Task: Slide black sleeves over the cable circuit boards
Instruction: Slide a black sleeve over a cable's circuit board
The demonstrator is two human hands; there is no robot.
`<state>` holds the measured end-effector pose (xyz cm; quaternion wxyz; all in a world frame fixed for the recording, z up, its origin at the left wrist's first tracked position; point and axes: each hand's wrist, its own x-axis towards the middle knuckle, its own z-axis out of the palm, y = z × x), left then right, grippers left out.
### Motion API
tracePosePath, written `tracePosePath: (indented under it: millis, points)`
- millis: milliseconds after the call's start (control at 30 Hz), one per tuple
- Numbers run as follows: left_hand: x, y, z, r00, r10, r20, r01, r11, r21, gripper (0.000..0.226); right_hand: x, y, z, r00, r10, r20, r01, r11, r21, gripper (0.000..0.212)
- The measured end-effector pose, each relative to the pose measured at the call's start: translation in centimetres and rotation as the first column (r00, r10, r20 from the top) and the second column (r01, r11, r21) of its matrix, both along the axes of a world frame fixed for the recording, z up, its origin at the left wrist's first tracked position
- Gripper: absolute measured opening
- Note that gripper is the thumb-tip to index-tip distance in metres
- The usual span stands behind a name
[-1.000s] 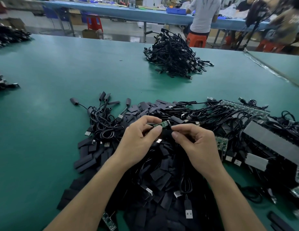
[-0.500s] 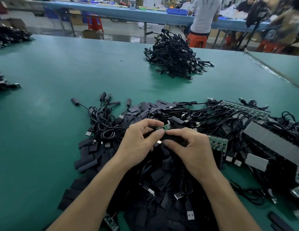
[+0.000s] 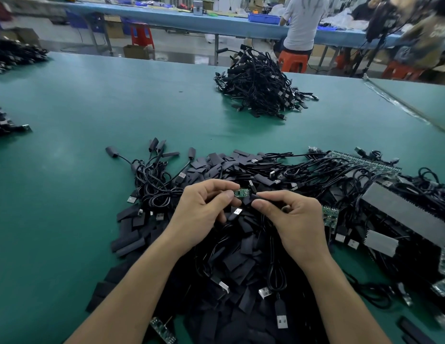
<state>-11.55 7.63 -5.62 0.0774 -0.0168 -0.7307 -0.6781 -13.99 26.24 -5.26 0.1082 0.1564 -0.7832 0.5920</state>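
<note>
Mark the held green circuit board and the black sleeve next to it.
Small green circuit board [image 3: 241, 193]: head view, exposed top face.
Flat black plastic sleeve [image 3: 247, 200]: head view, visible middle.

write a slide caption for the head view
Sleeving: left hand holds a green circuit board while right hand pinches a black sleeve

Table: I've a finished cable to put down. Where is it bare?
Bare mat lies left of the near heap, and in a band between that heap and the far pile. Crowded in front and rightward: cables, sleeves, a board strip.
</note>
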Motion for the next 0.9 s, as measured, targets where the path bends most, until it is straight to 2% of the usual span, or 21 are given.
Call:
tracePosePath:
  millis: [200, 467, 667, 900]
  points:
    - [0.12, -0.15, 0.19, 1.0, 0.005, -0.007, -0.005, 1.0, 0.02, 0.028, -0.3, 0.26, -0.17, 0.999, -0.015, 0.031, 0.014, 1.0, 0.021, 0.017]
    - [0.26, -0.28, 0.21, 0.999, -0.034, 0.008, 0.034, 0.999, 0.01, 0.027, -0.06, 0.12, 0.05, 0.998, 0.048, 0.033, -0.048, 0.999, 0.01, 0.017]
    - [0.21, -0.32, 0.13, 0.999, -0.026, 0.025, 0.026, 1.0, 0.001, 0.03, 0.01, 0.22, 0.26, 0.994, 0.101, 0.038, -0.101, 0.995, 0.009, 0.027]
    - [0.18, -0.29, 0.06, 0.999, -0.037, 0.03, 0.038, 0.999, -0.011, 0.027, -0.08, 0.27, -0.06, 0.994, 0.103, 0.029, -0.104, 0.994, 0.025, 0.024]
